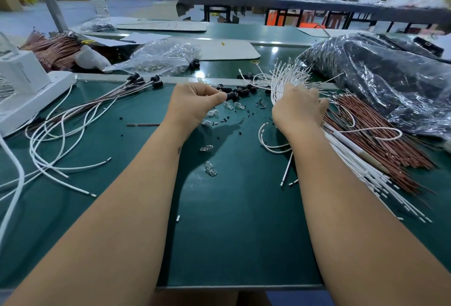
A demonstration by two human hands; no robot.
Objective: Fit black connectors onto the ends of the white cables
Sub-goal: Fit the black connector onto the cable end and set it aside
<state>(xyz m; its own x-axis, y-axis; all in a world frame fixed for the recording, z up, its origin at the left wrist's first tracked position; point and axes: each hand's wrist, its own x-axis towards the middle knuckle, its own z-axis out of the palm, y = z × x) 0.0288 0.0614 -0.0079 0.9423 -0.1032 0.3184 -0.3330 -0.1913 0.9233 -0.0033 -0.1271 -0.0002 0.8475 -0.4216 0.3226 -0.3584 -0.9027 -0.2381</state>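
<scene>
My left hand pinches a small black connector between thumb and fingertips, just in front of a loose heap of black connectors on the green mat. My right hand lies on the fanned bundle of white cables, its fingers curled into the strands. Which strand it holds is hidden. At the left lie finished white cables with black connectors on their far ends.
Brown wires lie under and right of the white bundle. A big dark plastic bag fills the right. Small clear bulbs and black crumbs dot the mat. A white device stands at left, a clear bag behind.
</scene>
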